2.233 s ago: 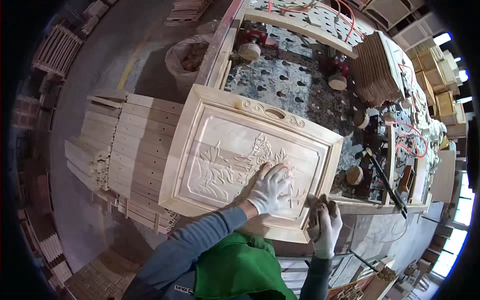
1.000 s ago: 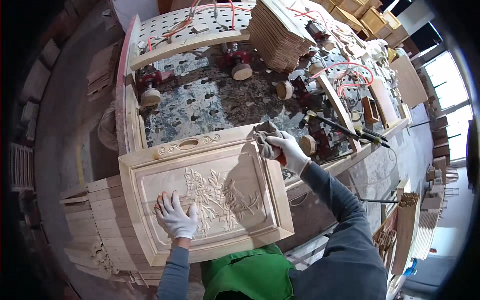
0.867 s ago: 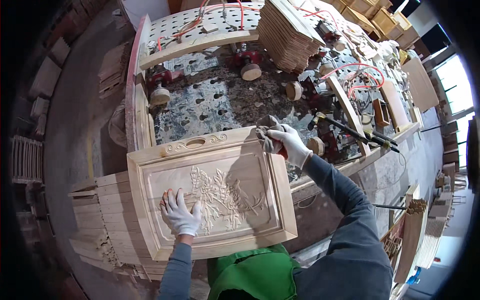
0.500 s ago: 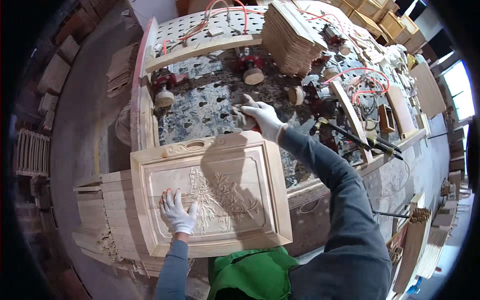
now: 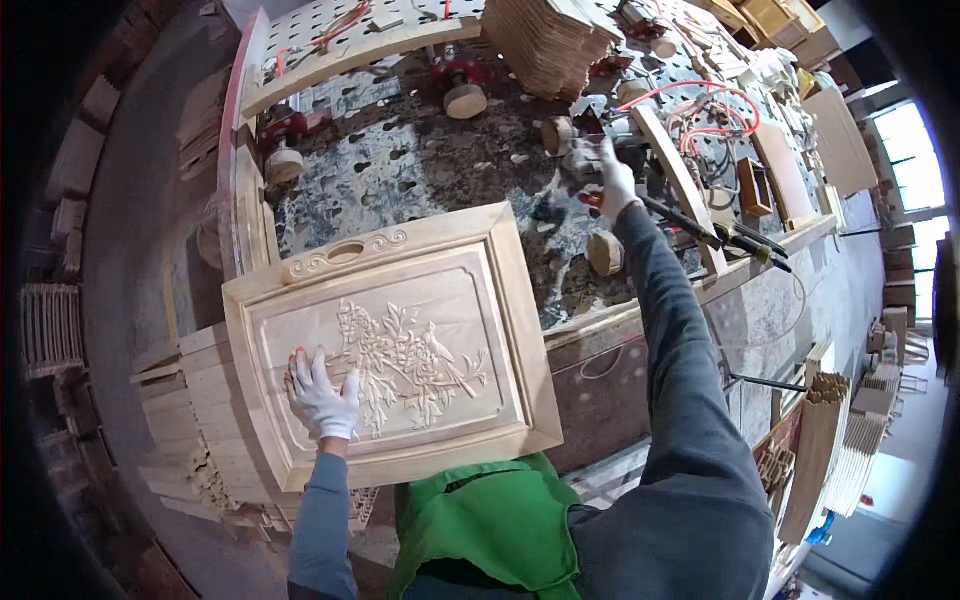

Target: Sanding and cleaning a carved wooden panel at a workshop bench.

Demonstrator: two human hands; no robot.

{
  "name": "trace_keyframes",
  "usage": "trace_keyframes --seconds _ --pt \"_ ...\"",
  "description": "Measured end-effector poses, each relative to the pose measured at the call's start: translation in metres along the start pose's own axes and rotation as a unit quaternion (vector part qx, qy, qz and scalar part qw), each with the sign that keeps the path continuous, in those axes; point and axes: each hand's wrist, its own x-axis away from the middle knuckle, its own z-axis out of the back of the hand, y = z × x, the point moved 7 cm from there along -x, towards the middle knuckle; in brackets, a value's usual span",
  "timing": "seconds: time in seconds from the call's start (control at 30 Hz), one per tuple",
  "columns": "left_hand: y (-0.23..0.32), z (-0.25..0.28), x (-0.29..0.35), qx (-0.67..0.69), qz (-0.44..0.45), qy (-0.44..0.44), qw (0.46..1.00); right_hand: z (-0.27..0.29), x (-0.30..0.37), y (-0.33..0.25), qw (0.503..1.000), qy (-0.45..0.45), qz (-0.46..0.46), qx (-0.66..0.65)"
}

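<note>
A carved wooden panel [image 5: 270,340], with a raised frame and a flower-and-bird relief, lies tilted in front of me, partly over the bench edge. My left hand [image 5: 325,400], in a white glove, rests with spread fingers on its left part. Out over the bench to the right is my right hand [image 5: 618,185], also gloved, closed around something greyish and blurred that I cannot make out. Beside it are a round wooden clamp pad [image 5: 557,136] and a wooden frame bar [image 5: 665,170]. Another round pad [image 5: 605,253] sits below the hand.
The perforated metal bench [image 5: 400,170] carries red clamps with round wooden pads [image 5: 466,101] and a stack of thin boards [image 5: 550,45]. Red air hoses [image 5: 745,98], black-handled tools [image 5: 745,240] and a small wooden box [image 5: 755,187] lie at right. Stacked planks [image 5: 230,400] stand at left.
My right hand has swept from above the panel's top edge rightward to the clamps. The view has shifted, so the panel appears further left and higher. My left hand stays on the panel.
</note>
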Motion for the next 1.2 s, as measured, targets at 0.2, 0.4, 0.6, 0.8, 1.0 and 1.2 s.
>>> trace_keyframes --seconds 0.2,0.4,0.6,0.8,1.0,1.2 --pt "-0.005 -0.004 0.000 0.049 -0.019 0.018 0.998 0.045 0.082 0.071 0.980 -0.054 0.117 0.148" --pt "-0.143 0.005 0.023 0.255 0.192 0.091 0.943 0.066 0.256 0.158 0.952 -0.003 0.197 0.236" --pt "-0.254 -0.044 0.042 0.422 0.354 -0.084 0.831 0.031 0.273 0.150 0.893 0.019 0.276 0.356" --pt "-0.258 -0.061 0.036 0.445 0.318 -0.135 0.826 -0.025 0.221 0.155 0.925 -0.012 0.095 0.369" --pt "-0.269 -0.025 0.050 0.551 0.363 -0.114 0.743 -0.017 0.258 0.110 0.891 0.057 0.128 0.431" --pt "-0.206 0.091 0.043 0.585 0.299 0.085 0.749 0.046 0.307 0.047 0.958 0.085 0.209 0.178"
